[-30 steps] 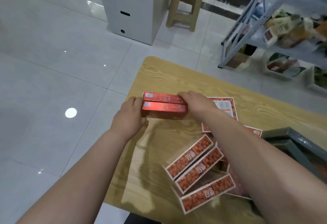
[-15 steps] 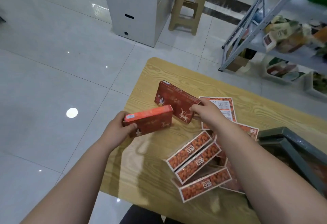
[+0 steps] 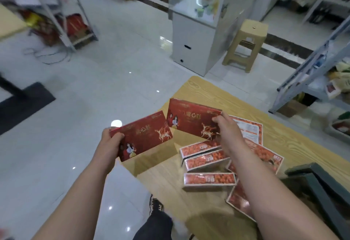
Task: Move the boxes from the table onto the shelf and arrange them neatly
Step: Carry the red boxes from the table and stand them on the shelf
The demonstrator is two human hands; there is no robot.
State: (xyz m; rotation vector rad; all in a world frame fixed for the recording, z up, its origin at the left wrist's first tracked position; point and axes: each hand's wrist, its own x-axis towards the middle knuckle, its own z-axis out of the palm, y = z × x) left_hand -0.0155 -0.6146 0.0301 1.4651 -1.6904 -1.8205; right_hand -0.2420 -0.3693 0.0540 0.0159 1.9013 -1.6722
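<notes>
Left hand grips the near red box, right hand grips the far red box, both held up lengthwise side to side over the table, and the metal shelf is off right, so closer to the right hand I'd say.

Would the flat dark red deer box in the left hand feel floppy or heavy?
Probably stiff: the flat dark red cardboard deer box shows straight edges though the left hand grips only one end. Likely light, as one hand holds it aloft. Glossy face: maybe slippery.
</notes>
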